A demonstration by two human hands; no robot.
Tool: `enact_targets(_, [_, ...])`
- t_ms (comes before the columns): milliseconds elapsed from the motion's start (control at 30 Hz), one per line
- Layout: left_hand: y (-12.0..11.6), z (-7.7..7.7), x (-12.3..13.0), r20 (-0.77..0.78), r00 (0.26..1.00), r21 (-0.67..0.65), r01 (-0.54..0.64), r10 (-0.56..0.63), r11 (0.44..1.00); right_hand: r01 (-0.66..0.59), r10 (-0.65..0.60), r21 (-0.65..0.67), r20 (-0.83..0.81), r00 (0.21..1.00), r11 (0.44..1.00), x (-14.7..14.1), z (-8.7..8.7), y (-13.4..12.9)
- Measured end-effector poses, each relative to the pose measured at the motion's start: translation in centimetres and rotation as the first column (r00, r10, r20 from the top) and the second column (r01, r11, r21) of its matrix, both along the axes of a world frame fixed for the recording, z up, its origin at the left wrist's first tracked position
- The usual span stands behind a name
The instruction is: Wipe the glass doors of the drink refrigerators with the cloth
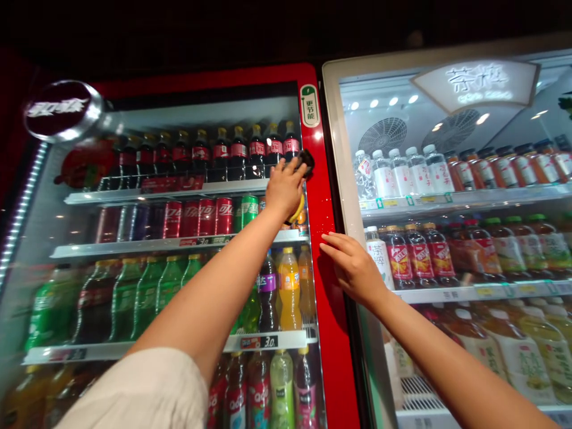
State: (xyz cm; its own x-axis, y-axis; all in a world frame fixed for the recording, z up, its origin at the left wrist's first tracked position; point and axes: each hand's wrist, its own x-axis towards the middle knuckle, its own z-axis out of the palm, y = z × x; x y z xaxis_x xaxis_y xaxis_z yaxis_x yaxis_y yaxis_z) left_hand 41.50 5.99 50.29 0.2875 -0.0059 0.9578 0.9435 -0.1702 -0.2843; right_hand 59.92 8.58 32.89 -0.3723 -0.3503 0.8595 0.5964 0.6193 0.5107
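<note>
Pale sleeve covered the left arm, which reached up and rightward, its left hand nearer a black fitting at the edge of a red drinks cooler, fingers curled against it; whether they gripped it could not be told. Below the palm showed a yellow object. The open right hand, holding nothing, lay at the edge of a white-framed glass door, beside shelves of bottled drinks.
</note>
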Motion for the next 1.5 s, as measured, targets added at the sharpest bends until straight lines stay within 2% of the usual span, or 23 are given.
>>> enact_targets(67, [-0.2,-0.6,-1.1,0.112,0.994,0.021,-0.020,0.018,1.000,0.013,-0.013,-0.027,-0.019,1.000,1.000,0.1,0.4,-0.3])
enact_targets(133, [-0.1,-2.6,-1.7,0.152,0.988,0.035,-0.032,0.026,0.999,-0.003,-0.001,-0.055,-0.062,0.998,0.998,-0.3,1.1,-0.3])
enact_targets(200, [0.1,-4.7,-1.5,0.090,0.996,0.031,-0.023,0.021,0.999,-0.045,0.035,-0.073,-0.129,0.991,0.996,-1.0,2.1,-0.1])
enact_targets(267, [0.3,-5.9,-0.9,0.000,1.000,0.008,-0.002,0.002,1.000,-0.095,0.076,-0.085,-0.206,0.976,0.992,-2.2,3.3,0.2])
enact_targets(333, [0.3,-5.5,-0.7,-0.042,0.999,-0.014,0.021,-0.021,1.000,-0.121,0.093,-0.095,-0.261,0.961,0.988,-3.5,4.5,0.6])
enact_targets(400, [0.1,-3.9,-1.4,-0.028,0.999,-0.025,0.034,-0.035,0.999,-0.104,0.071,-0.108,-0.274,0.959,0.989,-4.9,5.6,0.9])
enact_targets(467, [-0.1,-2.4,-3.1,0.030,0.999,-0.018,0.041,-0.041,0.999,-0.049,0.016,-0.124,-0.257,0.966,0.991,-6.2,6.5,1.0])
enact_targets(533, [-0.3,-1.9,-5.3,0.127,0.991,0.007,0.041,-0.041,0.999,0.015,-0.048,-0.141,-0.237,0.970,0.990,-7.3,7.1,1.0])
enact_targets(600, [-0.5,-2.7,-7.1,0.206,0.978,0.031,0.029,-0.034,0.999,0.076,-0.113,-0.159,-0.234,0.966,0.984,-8.1,7.5,1.0])
enact_targets(667, [-0.5,-4.6,-8.0,0.227,0.974,0.036,0.009,-0.017,0.999,0.139,-0.181,-0.183,-0.240,0.954,0.973,-8.7,7.6,1.0])
enact_targets(767, [-0.4,-7.0,-7.3,0.130,0.991,0.007,-0.009,0.008,1.000,0.218,-0.267,-0.208,-0.246,0.932,0.953,-9.4,7.3,1.0])
enact_targets(833, [-0.3,-7.2,-6.2,0.033,0.999,-0.018,-0.011,0.011,1.000,0.235,-0.281,-0.198,-0.249,0.927,0.952,-9.5,7.0,1.2])
enact_targets(900, [-0.3,-6.0,-5.3,-0.020,1.000,-0.029,-0.009,0.008,1.000,0.226,-0.266,-0.174,-0.258,0.929,0.958,-9.6,6.8,1.4])
enact_targets(967, [-0.5,-3.9,-5.4,-0.015,1.000,-0.028,-0.002,0.002,1.000,0.213,-0.247,-0.148,-0.269,0.931,0.966,-9.5,6.7,1.7])
enact_targets(1033, [-0.7,-2.0,-6.3,0.053,0.999,-0.018,0.010,-0.009,1.000,0.202,-0.230,-0.125,-0.280,0.932,0.971,-9.4,6.7,2.0])
enact_targets(1100, [-0.8,-1.1,-7.7,0.182,0.983,0.005,0.018,-0.018,1.000,0.193,-0.217,-0.109,-0.289,0.932,0.975,-9.3,6.7,2.2])
enact_targets(1133, [-0.7,-1.3,-8.3,0.250,0.968,0.017,0.017,-0.021,1.000,0.192,-0.214,-0.105,-0.291,0.932,0.976,-9.3,6.7,2.3])
enact_targets(1200, [-0.6,-2.6,-8.8,0.320,0.947,0.033,0.013,-0.023,0.999,0.194,-0.218,-0.109,-0.288,0.932,0.975,-9.2,6.7,2.2])
enact_targets(1267, [-0.5,-4.6,-8.2,0.255,0.967,0.015,0.020,-0.023,1.000,0.202,-0.230,-0.124,-0.281,0.932,0.971,-9.2,6.7,2.0])
enact_targets(1333, [-0.4,-6.1,-7.0,0.107,0.994,-0.029,0.033,-0.030,0.999,0.209,-0.243,-0.148,-0.272,0.931,0.967,-9.1,6.7,1.7])
enact_targets(1400, [-0.4,-6.3,-6.4,-0.013,0.999,-0.066,0.036,-0.037,0.997,0.215,-0.256,-0.175,-0.259,0.931,0.961,-9.0,6.7,1.4])
enact_targets(1500, [-0.7,-4.5,-8.1,-0.007,1.000,-0.061,0.024,-0.024,0.998,0.221,-0.265,-0.192,-0.252,0.930,0.956,-8.9,6.6,1.2])
